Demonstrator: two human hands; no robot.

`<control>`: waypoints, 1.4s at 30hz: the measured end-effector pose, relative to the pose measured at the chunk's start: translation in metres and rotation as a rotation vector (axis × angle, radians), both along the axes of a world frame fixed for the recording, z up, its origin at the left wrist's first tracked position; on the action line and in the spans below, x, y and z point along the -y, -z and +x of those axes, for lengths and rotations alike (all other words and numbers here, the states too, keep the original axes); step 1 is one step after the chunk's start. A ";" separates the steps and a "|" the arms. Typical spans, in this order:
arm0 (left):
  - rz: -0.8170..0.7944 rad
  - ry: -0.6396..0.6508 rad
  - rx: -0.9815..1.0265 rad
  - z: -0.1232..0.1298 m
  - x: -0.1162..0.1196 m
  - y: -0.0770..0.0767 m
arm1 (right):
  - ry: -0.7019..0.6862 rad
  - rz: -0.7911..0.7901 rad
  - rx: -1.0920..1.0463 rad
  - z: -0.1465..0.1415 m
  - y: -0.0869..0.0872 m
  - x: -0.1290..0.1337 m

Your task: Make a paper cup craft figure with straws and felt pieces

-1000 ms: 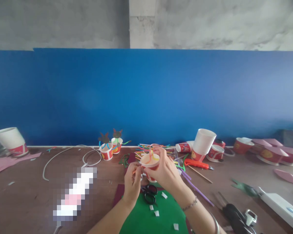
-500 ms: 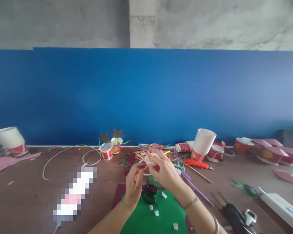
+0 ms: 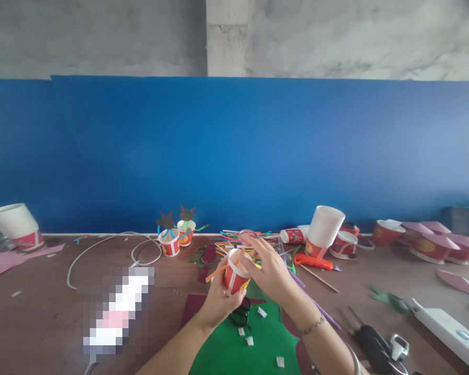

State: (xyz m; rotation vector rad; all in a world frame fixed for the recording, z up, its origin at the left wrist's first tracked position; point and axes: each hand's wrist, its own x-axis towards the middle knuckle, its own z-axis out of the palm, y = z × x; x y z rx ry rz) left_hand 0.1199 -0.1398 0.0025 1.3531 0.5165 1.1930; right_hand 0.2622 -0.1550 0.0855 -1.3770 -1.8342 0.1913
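Note:
A red-and-white paper cup point(image 3: 234, 281) sits upright in my left hand point(image 3: 221, 304), whose fingers and thumb wrap round its lower side. A thin orange strip point(image 3: 216, 273), which looks like a pipe cleaner or straw, sticks out of the cup's left side, and more orange shows inside the rim. My right hand point(image 3: 268, 263) is at the cup's right rim, its fingers stretched out and apart and its thumb by the opening. Below the cup, black-handled scissors point(image 3: 240, 315) lie on a green sheet point(image 3: 234, 349) with small white paper bits.
Behind the hands lies a pile of coloured strips point(image 3: 254, 234). Two cups with dark cat-like heads point(image 3: 169, 242) stand at the left. To the right are a tall cup stack point(image 3: 323, 232), an orange utility knife point(image 3: 315, 262) and a black-handled tool point(image 3: 375, 346). A cable point(image 3: 72, 265) curves leftward.
The cup has turned more upright and moved slightly down. My left hand has shifted from the orange strip to round the cup. My right hand has loosened its hold and spread its fingers.

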 end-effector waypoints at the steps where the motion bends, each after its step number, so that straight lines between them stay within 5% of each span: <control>1: 0.000 0.007 -0.015 0.000 0.000 0.001 | -0.034 -0.025 0.000 0.002 -0.001 -0.001; 9: -0.012 0.021 0.005 0.001 0.000 0.010 | 0.031 -0.192 -0.032 0.007 0.003 -0.008; 14: -0.081 0.025 0.008 0.001 0.001 0.003 | 0.074 -0.144 -0.086 0.009 0.004 -0.011; 26: -0.206 0.161 0.004 -0.001 0.006 -0.006 | 0.023 -0.338 -0.350 0.018 0.004 -0.012; 42: -0.231 0.156 0.027 -0.003 -0.002 0.008 | 0.082 -0.091 -0.306 0.020 -0.006 -0.007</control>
